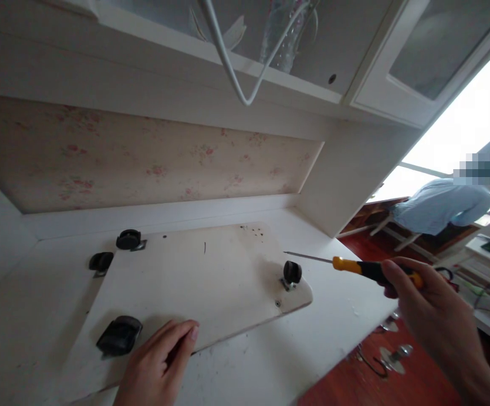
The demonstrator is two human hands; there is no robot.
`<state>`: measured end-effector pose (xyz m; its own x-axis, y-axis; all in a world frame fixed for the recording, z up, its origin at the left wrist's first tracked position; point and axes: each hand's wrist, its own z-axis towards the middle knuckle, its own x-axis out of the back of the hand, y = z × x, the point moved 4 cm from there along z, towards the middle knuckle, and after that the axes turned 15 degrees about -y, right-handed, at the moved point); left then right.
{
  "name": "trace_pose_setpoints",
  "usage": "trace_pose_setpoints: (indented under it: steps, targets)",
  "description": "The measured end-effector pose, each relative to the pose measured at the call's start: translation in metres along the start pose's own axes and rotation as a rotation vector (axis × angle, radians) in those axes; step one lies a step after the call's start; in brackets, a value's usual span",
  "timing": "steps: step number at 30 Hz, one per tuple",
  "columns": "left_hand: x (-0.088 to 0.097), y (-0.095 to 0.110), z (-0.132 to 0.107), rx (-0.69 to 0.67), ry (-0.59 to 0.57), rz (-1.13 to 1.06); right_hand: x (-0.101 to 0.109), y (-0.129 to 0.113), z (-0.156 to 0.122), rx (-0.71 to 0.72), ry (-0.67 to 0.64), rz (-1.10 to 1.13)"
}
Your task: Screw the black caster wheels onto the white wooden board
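A cream wooden board lies flat on a white desk, with black caster wheels on it. One caster stands near the board's right end, another at its near left corner, a third at the far left. My left hand rests on the board's near edge, fingers curled and pressing it. My right hand grips a screwdriver with an orange and black handle. Its thin shaft points left, the tip just above and right of the right-hand caster.
A loose caster lies on the desk left of the board. Floral wallpaper backs the desk niche, with glass-door cabinets overhead. Metal parts lie on the red floor at right. A person in a light blue shirt bends by the window.
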<state>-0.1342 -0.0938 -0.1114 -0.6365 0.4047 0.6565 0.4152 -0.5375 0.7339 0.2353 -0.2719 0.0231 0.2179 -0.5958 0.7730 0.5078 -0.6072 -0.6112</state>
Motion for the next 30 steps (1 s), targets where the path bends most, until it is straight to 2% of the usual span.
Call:
trace_pose_setpoints:
  steps: [7,18,22,27,30]
  targets:
    - [0.004,0.001,-0.002,-0.004,0.020,0.009,-0.013,0.007,0.005,0.047,-0.055,-0.049]
    - [0.002,0.000,0.002,-0.008,-0.001,0.008,0.005,0.011,-0.010,0.016,-0.001,-0.182]
    - [0.003,0.001,0.002,-0.002,0.001,-0.014,0.012,0.014,-0.013,0.052,0.063,-0.217]
    - [0.004,0.003,0.002,0.006,0.008,-0.036,0.024,0.000,-0.007,0.020,0.164,-0.144]
    - [0.003,0.002,0.002,0.005,0.013,-0.021,0.024,-0.019,0.003,0.070,0.150,-0.053]
